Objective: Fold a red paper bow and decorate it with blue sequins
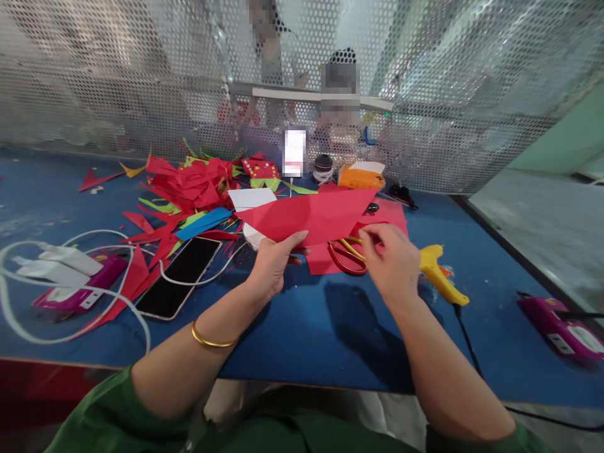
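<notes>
A red sheet (306, 212) with slanted ends is held above the blue table by my left hand (276, 261), its thumb on top and its fingers beneath. My right hand (391, 261) is closed at the sheet's lower right, fingertips pinched together; whatever they hold is too small to name. Between my hands, the red and yellow handles of scissors (346, 259) show under the sheet. More red sheets (323, 259) lie beneath. White paper (255, 197) shows behind the sheet's left end.
Red scraps (193, 182) are heaped at the back left. A black phone (182, 277), white cables and a purple power strip (78, 286) lie left. A yellow glue gun (441, 277) with a black cord is right, another purple strip (559, 327) farther right. Perforated mesh (141, 82) stands behind the table.
</notes>
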Demonstrator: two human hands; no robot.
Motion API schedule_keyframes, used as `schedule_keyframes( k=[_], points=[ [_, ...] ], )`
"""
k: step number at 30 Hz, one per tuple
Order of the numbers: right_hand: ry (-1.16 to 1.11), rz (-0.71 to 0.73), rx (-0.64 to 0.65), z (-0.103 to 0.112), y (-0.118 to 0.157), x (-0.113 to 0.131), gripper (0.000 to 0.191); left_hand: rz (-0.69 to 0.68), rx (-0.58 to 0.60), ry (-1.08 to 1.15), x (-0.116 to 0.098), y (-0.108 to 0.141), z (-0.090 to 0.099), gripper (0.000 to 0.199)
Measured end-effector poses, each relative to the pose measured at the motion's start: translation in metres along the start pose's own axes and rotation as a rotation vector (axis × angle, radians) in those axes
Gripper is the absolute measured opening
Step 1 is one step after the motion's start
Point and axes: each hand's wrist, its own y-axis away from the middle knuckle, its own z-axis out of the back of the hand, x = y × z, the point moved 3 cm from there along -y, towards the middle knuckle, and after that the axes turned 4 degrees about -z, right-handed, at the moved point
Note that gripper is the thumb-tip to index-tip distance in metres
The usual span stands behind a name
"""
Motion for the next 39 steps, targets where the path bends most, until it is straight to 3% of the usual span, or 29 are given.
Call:
schedule_keyframes(
  k=[1, 3, 5, 10, 16, 18, 21, 23, 25, 26, 28, 29, 30, 32, 36, 39],
  points=[
    [-0.076, 0.051, -0.08, 0.007, 0.002, 0.005, 0.022, -0.004, 0.006, -0.009, 0.0, 0.002, -0.001, 0.032],
    [-0.172, 0.144, -0.112, 0.014, 0.006, 0.014, 0.022, 0.004, 0.034, -0.028, 0.0, 0.007, -0.004, 0.032],
    [-0.165, 0.162, -0.008, 0.014, 0.009, 0.019, 0.024, 0.032, 0.071, -0.049, 0.0, 0.016, -0.008, 0.032],
    [-0.184, 0.042, 0.224, 0.009, 0.025, 0.017, 0.017, 0.129, 0.136, -0.094, 0.007, 0.044, -0.007, 0.033],
    [-0.301, 0.032, 0.269, 0.012, 0.07, 0.012, 0.011, 0.282, 0.168, -0.153, 0.021, 0.078, 0.018, 0.037],
    [-0.306, 0.109, 0.242, 0.015, 0.085, 0.012, 0.008, 0.338, 0.195, -0.192, 0.021, 0.087, 0.029, 0.039],
    [-0.193, 0.343, 0.153, 0.02, 0.104, 0.017, 0.01, 0.365, 0.236, -0.281, 0.018, 0.096, 0.046, 0.038],
    [-0.101, 0.484, 0.113, 0.021, 0.113, 0.02, 0.015, 0.2, 0.103, -0.396, 0.012, 0.098, 0.061, 0.047],
    [-0.04, 0.538, 0.117, 0.02, 0.12, 0.02, 0.018, -0.171, -0.05, -0.641, 0.003, 0.102, 0.072, 0.053],
    [-0.022, 0.535, 0.134, 0.019, 0.122, 0.02, 0.019, -0.372, -0.036, -0.796, -0.001, 0.105, 0.073, 0.049],
    [-0.009, 0.508, 0.173, 0.016, 0.125, 0.02, 0.021, -0.663, 0.196, -1.079, 0.001, 0.11, 0.066, 0.037],
    [-0.009, 0.496, 0.189, 0.015, 0.126, 0.019, 0.022, -0.735, 0.353, -1.171, 0.004, 0.112, 0.062, 0.031],
    [-0.012, 0.49, 0.197, 0.015, 0.126, 0.019, 0.021, -0.767, 0.487, -1.226, 0.008, 0.113, 0.058, 0.026],
    [-0.021, 0.496, 0.199, 0.015, 0.127, 0.019, 0.02, -0.793, 0.62, -1.267, 0.011, 0.11, 0.052, 0.019],
    [-0.03, 0.466, 0.231, 0.013, 0.129, 0.016, 0.019, -0.856, 0.696, -1.294, 0.011, 0.102, 0.042, 0.017],
    [-0.045, 0.317, 0.294, 0.011, 0.131, 0.012, 0.014, -0.865, 0.73, -1.309, 0.011, 0.099, 0.039, 0.022]
  ],
)
